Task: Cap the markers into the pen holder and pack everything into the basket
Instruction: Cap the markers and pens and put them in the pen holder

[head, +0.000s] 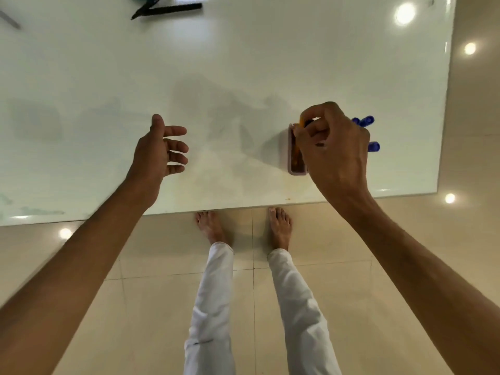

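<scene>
Glossy white rectangular desk (243, 63) over a floor of shiny beige square tiles (151, 307); round ceiling-light reflections (405, 13) glare on both desk and floor.

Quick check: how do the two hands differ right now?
The left hand is open, fingers spread and holding nothing; the right hand is curled in a grip on something orange that is mostly hidden. The left hovers over bare table; the right sits over the pink pen holder, with blue markers showing beyond it. Both reach over the table's near edge.
</scene>
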Demonstrator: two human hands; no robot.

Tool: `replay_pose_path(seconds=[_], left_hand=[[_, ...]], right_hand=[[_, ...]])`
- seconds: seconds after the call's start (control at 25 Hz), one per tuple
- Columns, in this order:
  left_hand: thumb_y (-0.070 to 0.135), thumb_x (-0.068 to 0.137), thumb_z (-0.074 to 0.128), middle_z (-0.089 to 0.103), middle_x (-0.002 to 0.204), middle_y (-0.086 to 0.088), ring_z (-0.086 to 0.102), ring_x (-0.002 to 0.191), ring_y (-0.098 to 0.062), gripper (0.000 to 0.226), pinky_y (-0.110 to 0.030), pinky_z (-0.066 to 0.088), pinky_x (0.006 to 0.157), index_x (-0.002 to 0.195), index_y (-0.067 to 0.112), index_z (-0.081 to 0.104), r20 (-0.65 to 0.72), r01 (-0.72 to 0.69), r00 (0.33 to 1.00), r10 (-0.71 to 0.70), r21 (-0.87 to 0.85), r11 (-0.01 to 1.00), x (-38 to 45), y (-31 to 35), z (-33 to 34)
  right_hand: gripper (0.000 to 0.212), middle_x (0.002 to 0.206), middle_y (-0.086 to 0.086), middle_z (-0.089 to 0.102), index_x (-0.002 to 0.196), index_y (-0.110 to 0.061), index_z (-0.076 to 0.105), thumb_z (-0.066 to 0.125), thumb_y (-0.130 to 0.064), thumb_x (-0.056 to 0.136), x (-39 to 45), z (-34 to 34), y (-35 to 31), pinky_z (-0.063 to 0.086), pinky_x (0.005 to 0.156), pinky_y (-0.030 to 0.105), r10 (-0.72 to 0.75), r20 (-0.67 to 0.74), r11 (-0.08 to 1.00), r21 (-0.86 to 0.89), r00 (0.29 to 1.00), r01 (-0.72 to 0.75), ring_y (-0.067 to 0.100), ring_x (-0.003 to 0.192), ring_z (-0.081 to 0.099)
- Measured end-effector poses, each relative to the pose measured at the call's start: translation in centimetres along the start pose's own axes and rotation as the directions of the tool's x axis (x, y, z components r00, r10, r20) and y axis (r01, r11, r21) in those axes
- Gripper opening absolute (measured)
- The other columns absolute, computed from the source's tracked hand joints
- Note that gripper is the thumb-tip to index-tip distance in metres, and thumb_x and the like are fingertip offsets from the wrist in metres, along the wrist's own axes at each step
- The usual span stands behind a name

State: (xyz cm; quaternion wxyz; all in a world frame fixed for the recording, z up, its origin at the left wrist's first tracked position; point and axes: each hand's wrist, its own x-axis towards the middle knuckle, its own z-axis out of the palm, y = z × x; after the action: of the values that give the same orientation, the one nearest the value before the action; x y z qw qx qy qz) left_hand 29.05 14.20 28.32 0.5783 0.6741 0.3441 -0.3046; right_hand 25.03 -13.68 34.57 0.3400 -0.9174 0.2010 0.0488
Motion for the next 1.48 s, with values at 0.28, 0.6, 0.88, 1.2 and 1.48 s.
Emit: replay_pose_path(seconds=[0.28,0.6,0.88,1.2,1.48], left_hand=[[0.054,0.112,0.026,0.067,0.076,0.001,0.062,0.059,-0.012,0.059,-0.030,0.050,0.064,0.112,0.018,0.073,-0.060,-0.007,0.998,0.002,-0.080,0.997,1.7,1.0,-6.4],[0.055,0.112,0.028,0.067,0.075,0.001,0.062,0.057,-0.013,0.059,-0.031,0.050,0.065,0.111,0.018,0.074,-0.130,0.009,0.991,-0.021,-0.091,0.996,4.8,0.5,-14.0],[0.054,0.112,0.026,0.067,0.077,0.000,0.062,0.064,-0.017,0.060,-0.032,0.051,0.067,0.110,0.017,0.074,-0.133,0.030,0.990,-0.044,-0.107,0.994,6.5,-0.5,-16.4],[0.054,0.112,0.026,0.067,0.078,-0.001,0.062,0.065,-0.018,0.061,-0.033,0.051,0.069,0.109,0.017,0.075,-0.112,0.033,0.993,-0.044,-0.094,0.995,6.7,-1.0,-16.1],[0.054,0.112,0.026,0.067,0.078,0.000,0.062,0.065,-0.017,0.062,-0.031,0.052,0.067,0.110,0.017,0.075,-0.078,0.002,0.997,-0.006,-0.040,0.999,7.3,0.3,-13.4]], right_hand=[[0.011,0.097,-0.009,0.071,0.107,-0.020,0.071,0.067,-0.021,0.097,3.2,5.6,-7.0,0.055,0.080,0.029,-0.256,0.161,0.962,-0.051,0.953,0.267,0.012,0.086,0.067],[0.050,0.139,0.006,0.052,0.141,-0.019,0.053,0.063,-0.025,0.093,15.7,16.3,-14.1,0.052,0.082,0.044,-0.420,0.309,0.787,-0.344,0.853,0.512,0.032,0.119,0.057],[0.032,0.129,0.016,0.057,0.128,-0.006,0.059,0.058,-0.010,0.096,20.9,20.6,-14.2,0.051,0.080,0.045,-0.331,0.357,0.692,-0.537,0.874,0.482,0.039,0.111,0.059],[0.025,0.104,0.016,0.059,0.106,-0.004,0.057,0.060,-0.024,0.092,15.9,19.7,-9.6,0.039,0.073,0.042,-0.344,0.431,0.629,-0.554,0.835,0.545,0.038,0.099,0.055],[0.023,0.064,0.006,0.053,0.094,-0.008,0.039,0.039,-0.025,0.108,12.9,16.7,-5.0,0.035,0.050,0.033,-0.105,0.483,0.959,-0.181,0.869,0.217,0.026,0.051,0.048]])
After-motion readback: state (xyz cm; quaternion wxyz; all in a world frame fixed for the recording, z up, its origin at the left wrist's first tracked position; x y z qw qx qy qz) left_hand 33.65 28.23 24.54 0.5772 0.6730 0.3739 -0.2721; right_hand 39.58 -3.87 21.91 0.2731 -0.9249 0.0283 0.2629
